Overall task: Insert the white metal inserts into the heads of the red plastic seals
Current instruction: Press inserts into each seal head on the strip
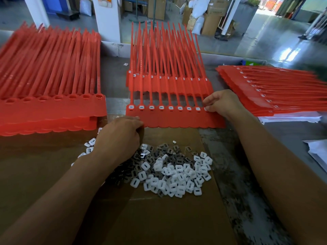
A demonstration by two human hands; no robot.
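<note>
A red strip of joined seals (177,118) lies in front of me, its row of heads (161,107) filled with white inserts. My right hand (221,103) has its fingers curled at the rightmost head, pinching at that end of the strip. My left hand (122,137) is curled at the strip's lower left edge, above a pile of loose white and grey inserts (169,170) on brown cardboard (168,218). Whether the left hand holds an insert is hidden.
A stack of red seals with empty heads (51,103) lies at the left. Behind the strip is a stack with inserts fitted (168,80), and another such stack (276,89) lies at the right on white sheets. The table's far edge (115,48) borders a factory floor.
</note>
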